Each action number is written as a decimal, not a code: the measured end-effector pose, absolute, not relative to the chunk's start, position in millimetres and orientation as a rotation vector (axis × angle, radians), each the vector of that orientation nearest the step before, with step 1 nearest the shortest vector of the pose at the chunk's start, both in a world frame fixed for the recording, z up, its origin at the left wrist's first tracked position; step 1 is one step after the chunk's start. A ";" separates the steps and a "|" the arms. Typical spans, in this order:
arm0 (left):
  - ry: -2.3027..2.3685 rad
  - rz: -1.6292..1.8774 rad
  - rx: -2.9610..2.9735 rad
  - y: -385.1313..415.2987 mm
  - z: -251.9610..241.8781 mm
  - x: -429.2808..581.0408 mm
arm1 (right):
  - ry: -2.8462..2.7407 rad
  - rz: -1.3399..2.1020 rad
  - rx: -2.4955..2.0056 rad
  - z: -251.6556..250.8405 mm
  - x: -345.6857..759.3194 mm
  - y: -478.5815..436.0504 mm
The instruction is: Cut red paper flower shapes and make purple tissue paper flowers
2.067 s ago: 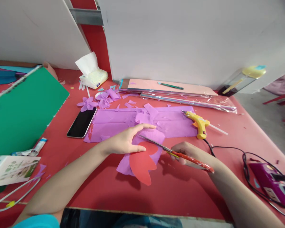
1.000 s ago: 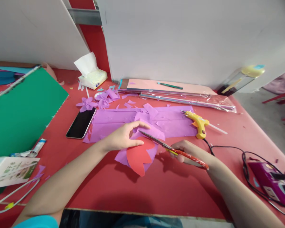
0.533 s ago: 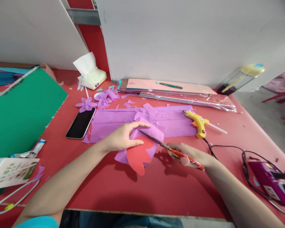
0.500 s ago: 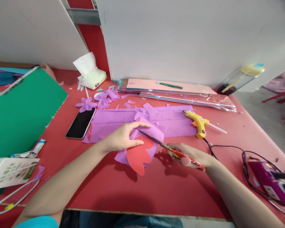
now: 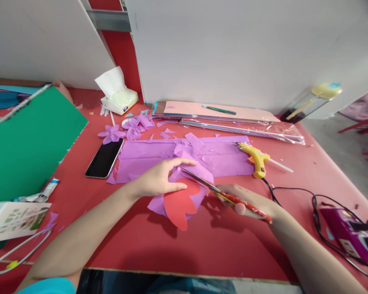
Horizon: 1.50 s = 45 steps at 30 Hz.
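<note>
My left hand (image 5: 164,176) pinches a red petal-shaped paper (image 5: 179,204) together with purple paper (image 5: 157,205) lying behind it. Scissors with red handles (image 5: 230,197) are gripped in my right hand (image 5: 245,200), their blades pointing up and left across the purple paper at the red piece's upper edge. The blade tips reach close to my left fingers. Below the hands, the red table (image 5: 135,241) shows their shadows. Behind them lies a wide strip of purple paper (image 5: 227,161) with loose scraps on it.
A yellow glue gun (image 5: 258,160) lies at the right, its cord running to a purple power box (image 5: 345,232). On the left are a phone (image 5: 104,159), purple paper flowers (image 5: 111,134), a tissue pack (image 5: 122,101) and a green board (image 5: 33,147). Wrapped paper sheets (image 5: 245,128) lie at the back.
The red and purple papers have shifted slightly, the red piece's lower tip now a little lower. My right hand and the scissors have moved slightly right and down.
</note>
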State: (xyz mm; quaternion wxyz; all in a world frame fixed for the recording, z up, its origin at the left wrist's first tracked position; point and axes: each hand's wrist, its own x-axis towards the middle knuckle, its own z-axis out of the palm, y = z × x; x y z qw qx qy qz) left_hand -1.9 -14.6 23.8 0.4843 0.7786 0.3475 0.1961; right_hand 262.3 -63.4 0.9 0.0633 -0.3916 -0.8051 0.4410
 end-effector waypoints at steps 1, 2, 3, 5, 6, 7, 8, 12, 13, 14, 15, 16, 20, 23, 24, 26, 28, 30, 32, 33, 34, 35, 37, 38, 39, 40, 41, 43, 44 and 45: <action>0.844 0.474 1.895 -14.7 23.7 -1.9 | -2.411 1.348 -1.180 -0.2 262.6 -62.9; 0.840 0.469 1.893 -14.8 23.6 -1.9 | -2.380 1.364 -1.181 -1.4 262.9 -62.6; 0.834 0.463 1.892 -14.9 23.7 -1.7 | -2.361 1.368 -1.178 -2.8 263.3 -62.4; 0.815 0.454 1.887 -15.2 23.9 -1.1 | -2.354 1.362 -1.174 -5.8 263.8 -62.4; 0.804 0.449 1.885 -15.4 23.9 -0.6 | -2.359 1.356 -1.176 -7.2 264.0 -62.4; 0.795 0.443 1.882 -15.6 24.0 -0.1 | -2.364 1.349 -1.179 -8.5 264.0 -62.4; 0.789 0.439 1.877 -15.9 24.0 0.4 | -2.372 1.344 -1.184 -9.5 263.9 -62.4; 0.790 0.440 1.858 -17.5 24.0 2.3 | -2.379 1.344 -1.192 -11.1 262.5 -62.3; 0.786 0.444 1.856 -17.9 23.9 2.5 | -2.375 1.352 -1.195 -11.0 262.1 -62.4; 0.778 0.447 1.855 -18.3 23.9 2.7 | -2.369 1.358 -1.198 -10.8 261.7 -62.6; 0.773 0.448 1.856 -18.7 23.7 2.8 | -2.360 1.365 -1.204 -10.4 261.3 -62.7; 0.771 0.449 1.859 -18.9 23.5 2.8 | -2.351 1.373 -1.211 -9.9 260.9 -62.8; 0.783 0.445 1.868 -19.4 22.3 3.2 | -2.334 1.379 -1.230 -6.9 258.9 -62.4; 0.761 0.437 1.860 -19.3 21.9 3.7 | -2.347 1.374 -1.243 -4.3 257.3 -61.7; 0.756 0.433 1.853 -19.2 22.0 3.7 | -2.348 1.377 -1.252 -3.5 256.9 -61.6; 0.757 0.432 1.841 -19.0 22.0 3.6 | -2.343 1.387 -1.265 -2.1 256.4 -61.7; 0.758 0.442 1.840 -18.8 21.7 3.3 | -2.334 1.397 -1.265 -0.9 256.2 -62.1; 0.754 0.460 1.841 -18.7 20.8 3.1 | -2.331 1.397 -1.266 0.7 255.9 -62.5; 0.751 0.473 1.833 -18.6 19.8 3.3 | -2.331 1.404 -1.280 2.5 255.3 -62.6; 0.750 0.478 1.828 -18.6 19.4 3.4 | -2.327 1.415 -1.290 3.5 254.8 -62.5; 0.750 0.479 1.824 -18.5 19.1 3.6 | -2.320 1.431 -1.300 4.4 254.4 -62.4; 0.751 0.475 1.822 -18.4 19.1 3.8 | -2.309 1.448 -1.309 5.1 254.1 -62.2; 0.757 0.466 1.818 -18.2 19.6 4.0 | -2.282 1.471 -1.324 5.6 253.8 -62.1; 0.759 0.460 1.817 -18.1 20.1 3.9 | -2.271 1.474 -1.329 5.4 253.9 -62.2; 0.761 0.455 1.817 -18.1 20.7 3.8 | -2.262 1.474 -1.336 4.8 254.1 -62.3; 0.760 0.452 1.820 -18.0 21.3 3.6 | -2.258 1.475 -1.341 4.1 254.5 -62.5; 0.758 0.455 1.826 -18.0 21.9 3.4 | -2.257 1.475 -1.345 3.3 254.9 -62.7; 0.750 0.465 1.843 -17.9 22.2 2.8 | -2.253 1.472 -1.358 1.9 255.6 -63.2; 0.749 0.468 1.850 -17.6 21.8 2.5 | -2.248 1.473 -1.368 1.4 255.9 -63.4; 0.750 0.465 1.851 -17.2 20.9 2.1 | -2.243 1.477 -1.376 0.9 256.2 -63.7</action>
